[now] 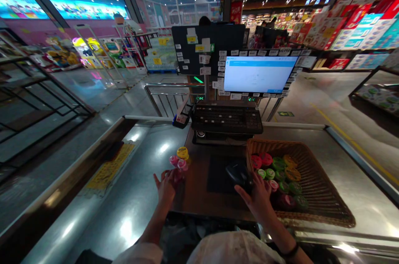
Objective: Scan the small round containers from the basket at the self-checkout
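Note:
On the counter's left part, my left hand point(166, 184) has its fingers closed around a small pink jar point(178, 176), partly hidden by them. Just beyond stand pink-lidded jars point(182, 164) and a yellow-lidded jar point(182, 153), close together. My right hand point(259, 197) is at the near left rim of a brown wicker basket point(324, 191), thumb and fingers spread. Inside the basket lie several small round containers with red, green, pink and yellow lids point(279, 164). A black rounded device point(237, 172) rests on a dark mat point(215, 178) beside my right fingers.
A black keyboard point(227, 118) stands at the counter's back, below a lit monitor point(260, 73) edged with labels. Left of the keyboard is a small black device point(181, 119). A yellow stack of flat packs point(111, 166) lies at left. Metal rails point(171, 85) stand behind.

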`<state>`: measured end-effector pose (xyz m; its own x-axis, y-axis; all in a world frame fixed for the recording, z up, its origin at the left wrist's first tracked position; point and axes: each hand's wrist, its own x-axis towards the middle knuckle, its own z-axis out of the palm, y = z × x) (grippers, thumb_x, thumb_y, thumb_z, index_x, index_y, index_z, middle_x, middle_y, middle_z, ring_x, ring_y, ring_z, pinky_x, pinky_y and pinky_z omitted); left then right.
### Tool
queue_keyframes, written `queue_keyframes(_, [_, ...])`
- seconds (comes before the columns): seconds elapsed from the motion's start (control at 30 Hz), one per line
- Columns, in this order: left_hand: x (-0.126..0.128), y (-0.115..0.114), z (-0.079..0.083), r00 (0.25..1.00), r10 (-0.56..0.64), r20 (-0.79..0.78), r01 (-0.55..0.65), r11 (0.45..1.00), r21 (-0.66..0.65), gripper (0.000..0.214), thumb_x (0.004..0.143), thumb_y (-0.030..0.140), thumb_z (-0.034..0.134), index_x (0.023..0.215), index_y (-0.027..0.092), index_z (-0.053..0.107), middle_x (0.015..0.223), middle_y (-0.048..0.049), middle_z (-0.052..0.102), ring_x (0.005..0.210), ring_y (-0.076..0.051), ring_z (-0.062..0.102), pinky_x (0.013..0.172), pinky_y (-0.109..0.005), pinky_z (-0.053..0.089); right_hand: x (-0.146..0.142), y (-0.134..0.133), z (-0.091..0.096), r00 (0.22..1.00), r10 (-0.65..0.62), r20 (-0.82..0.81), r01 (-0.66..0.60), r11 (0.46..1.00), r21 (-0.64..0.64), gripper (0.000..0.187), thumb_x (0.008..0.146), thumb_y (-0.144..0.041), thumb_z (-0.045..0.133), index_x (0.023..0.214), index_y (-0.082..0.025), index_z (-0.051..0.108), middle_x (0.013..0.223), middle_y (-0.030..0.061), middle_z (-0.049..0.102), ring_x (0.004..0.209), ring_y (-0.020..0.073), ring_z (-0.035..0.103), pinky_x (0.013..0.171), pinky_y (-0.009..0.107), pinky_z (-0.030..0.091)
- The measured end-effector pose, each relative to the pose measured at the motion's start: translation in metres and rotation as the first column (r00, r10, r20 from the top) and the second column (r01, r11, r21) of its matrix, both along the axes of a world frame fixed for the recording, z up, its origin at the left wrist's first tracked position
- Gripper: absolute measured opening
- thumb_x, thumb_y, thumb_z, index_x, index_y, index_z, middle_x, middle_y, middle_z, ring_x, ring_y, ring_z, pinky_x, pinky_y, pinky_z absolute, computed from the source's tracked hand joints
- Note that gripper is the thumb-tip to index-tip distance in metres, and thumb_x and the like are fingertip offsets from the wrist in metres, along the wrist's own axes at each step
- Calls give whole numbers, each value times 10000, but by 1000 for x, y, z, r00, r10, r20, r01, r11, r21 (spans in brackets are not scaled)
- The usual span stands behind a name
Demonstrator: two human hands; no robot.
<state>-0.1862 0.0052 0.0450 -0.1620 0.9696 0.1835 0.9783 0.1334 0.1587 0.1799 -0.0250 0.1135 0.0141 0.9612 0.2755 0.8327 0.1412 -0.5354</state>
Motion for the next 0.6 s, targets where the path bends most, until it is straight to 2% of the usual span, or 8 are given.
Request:
queue_keyframes(0.17, [2, -1, -3, 1000, 25, -3, -25, 1000, -2, 512, 872, 254, 572, 1384, 266, 547, 1408, -108, 593, 1341, -330, 461, 1185, -699, 29, 4, 1, -4, 1000, -27, -5, 27, 1000, 9, 670, 884, -760, 403, 1168, -210, 659, 1158, 148, 686, 1098, 346, 591, 907, 508, 406])
queue_keyframes(0.3, [25, 4, 4, 999, 39, -4, -38, 995, 88, 694, 854, 323, 618, 1505, 205, 409, 1538, -175, 438, 1440, -372, 352, 1210, -642, 118, 16, 3, -7, 996, -75, -38, 76, 997, 17, 670, 891, -758, 372, 1147, -210, 659, 1100, 136, 693, 1080, 339, 593, 943, 526, 387])
queue_keyframes(0.37, [49, 9, 15, 999, -36, 6, 34, 988, 153, 723, 878, 335, 602, 1539, 200, 343, 1572, -174, 390, 1479, -360, 300, 1221, -613, 134, 26, 4, -8, 989, -132, -68, 132, 991, 0, 688, 887, -766, 351, 1131, -202, 659, 1069, 133, 695, 1059, 338, 601, 942, 526, 388])
queue_keyframes(0.47, [99, 21, 39, 973, -228, 33, 216, 951, 222, 736, 914, 369, 584, 1567, 224, 275, 1577, -142, 397, 1500, -341, 269, 1227, -605, 144, 45, 4, -7, 969, -219, -110, 219, 976, -11, 704, 868, -776, 349, 1109, -193, 660, 1083, 146, 691, 1070, 340, 599, 940, 512, 391])
queue_keyframes(0.6, [174, 37, 69, 866, -496, 66, 467, 849, 249, 688, 933, 427, 582, 1548, 261, 323, 1546, -111, 454, 1501, -322, 275, 1232, -622, 120, 81, 0, -3, 934, -329, -137, 328, 944, -28, 727, 823, -814, 373, 1083, -197, 657, 1056, 134, 696, 1079, 339, 598, 945, 494, 379])
